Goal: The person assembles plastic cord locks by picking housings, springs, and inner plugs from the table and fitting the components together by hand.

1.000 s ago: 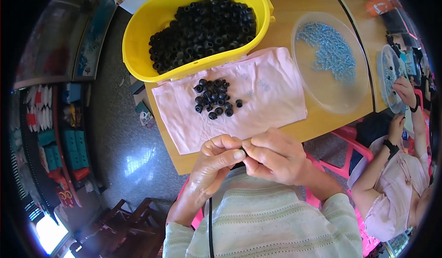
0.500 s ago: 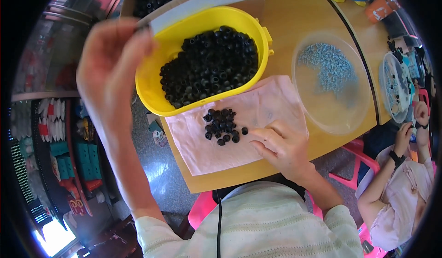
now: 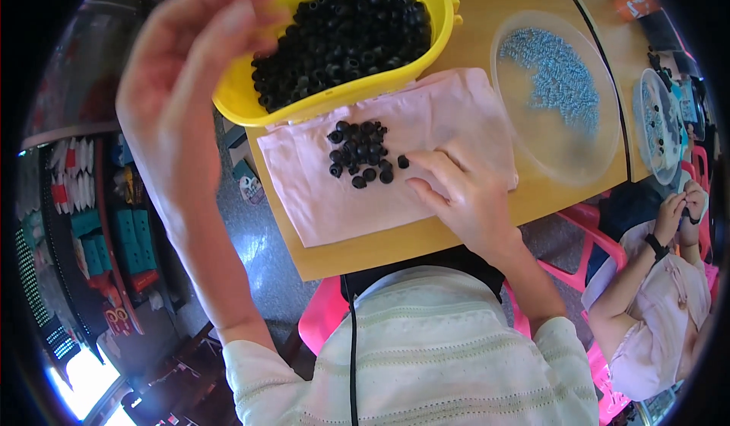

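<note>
My left hand (image 3: 175, 76) is raised at the left side of the yellow tub (image 3: 304, 109). Its fingers are curled but apart and partly smeared by motion; I see nothing held in them. Black beads (image 3: 350, 34) are heaped inside the tub. On the pink cloth (image 3: 327, 217) in front lies a small cluster of black beads (image 3: 357, 148). My right hand (image 3: 464, 186) rests on the cloth just right of the cluster, thumb and forefinger apart. Its forefinger tip is at a single black bead (image 3: 403, 161), touching it or very close.
A clear round tray (image 3: 555, 164) with pale blue beads (image 3: 559, 76) stands on the table right of the cloth. Farther right, a co-worker's hands (image 3: 680, 205) are near another clear tray (image 3: 658, 133). Pink chairs (image 3: 585, 232) stand beside the table. Shelves of packaged goods (image 3: 72, 175) are at the left.
The view has tilted, so the table sits higher in the picture. My left hand's fingers have spread, and the dark bit at their tips no longer shows. My right hand stays by the single bead.
</note>
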The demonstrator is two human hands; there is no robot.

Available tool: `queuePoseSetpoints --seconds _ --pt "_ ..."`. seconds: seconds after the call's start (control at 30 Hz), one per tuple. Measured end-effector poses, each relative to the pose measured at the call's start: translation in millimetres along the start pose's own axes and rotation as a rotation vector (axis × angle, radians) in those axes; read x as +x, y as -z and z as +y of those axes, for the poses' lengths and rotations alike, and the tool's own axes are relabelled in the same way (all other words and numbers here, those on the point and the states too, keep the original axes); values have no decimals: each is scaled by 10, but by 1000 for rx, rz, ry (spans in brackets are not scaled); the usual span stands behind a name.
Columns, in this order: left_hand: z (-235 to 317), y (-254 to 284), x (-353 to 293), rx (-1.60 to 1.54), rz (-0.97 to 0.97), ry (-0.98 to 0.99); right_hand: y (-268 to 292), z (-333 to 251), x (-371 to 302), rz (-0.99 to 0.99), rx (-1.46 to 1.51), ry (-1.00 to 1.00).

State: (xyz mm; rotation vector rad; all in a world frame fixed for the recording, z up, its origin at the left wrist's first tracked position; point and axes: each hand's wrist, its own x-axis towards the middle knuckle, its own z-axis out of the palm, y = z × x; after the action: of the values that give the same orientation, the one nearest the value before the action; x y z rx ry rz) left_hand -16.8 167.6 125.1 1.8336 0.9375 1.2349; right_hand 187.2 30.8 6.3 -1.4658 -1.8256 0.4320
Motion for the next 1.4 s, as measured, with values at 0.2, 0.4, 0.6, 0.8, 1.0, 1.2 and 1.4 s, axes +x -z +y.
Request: queuePoseSetpoints --seconds 0.2,0.4,0.6,0.8,1.0,1.2,1.4 --pt "60 -195 -1104 -356 -22 473 -98 -67 42 -5 -21 15" --pt "-45 -520 -1746 -539 -87 761 -91 11 17 -8 -13 20" --pt "-56 -671 -1863 -677 -59 856 122 -139 -92 -79 360 -72" --pt "-110 -696 -1880 -910 -58 935 212 -256 -279 -147 461 -14" --pt "-205 -729 -1869 -884 -2 920 323 -235 -110 -351 533 -88" --pt "-221 -709 -1842 -892 -10 905 111 98 125 -60 44 -89" --pt "-218 -746 -1834 -835 7 889 37 159 197 -10 -125 86"
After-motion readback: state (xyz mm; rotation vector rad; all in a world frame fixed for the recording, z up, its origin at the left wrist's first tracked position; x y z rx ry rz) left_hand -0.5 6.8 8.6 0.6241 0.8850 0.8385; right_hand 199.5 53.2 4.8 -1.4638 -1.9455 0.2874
